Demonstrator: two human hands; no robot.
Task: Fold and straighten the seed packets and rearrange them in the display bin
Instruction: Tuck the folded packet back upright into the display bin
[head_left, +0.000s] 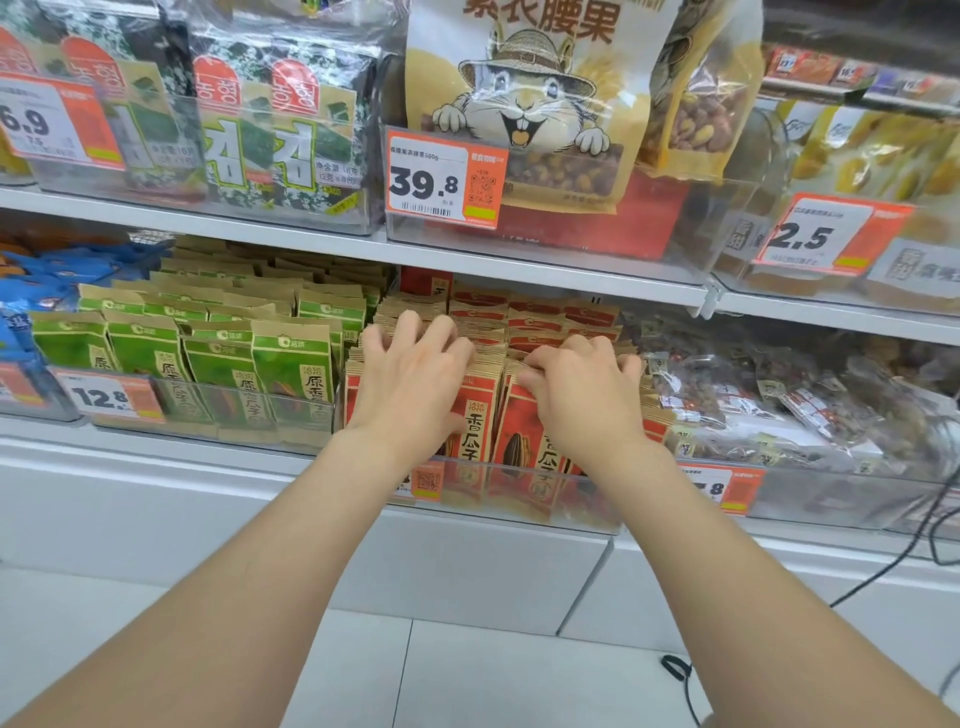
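Observation:
Red and tan seed packets stand in rows inside a clear display bin on the lower shelf. My left hand lies over the tops of the front-left packets, fingers bent down among them. My right hand is beside it on the front-right packets, its fingers curled over the packet tops. The front packets show a sunflower seed picture between my wrists. Whether either hand actually grips a packet is hidden by the fingers.
Green seed packets fill the bin to the left, behind a 12.8 price tag. Clear bags of snacks lie to the right. The upper shelf overhangs closely, holding seaweed packs and a cashew bag. A black cable hangs at the lower right.

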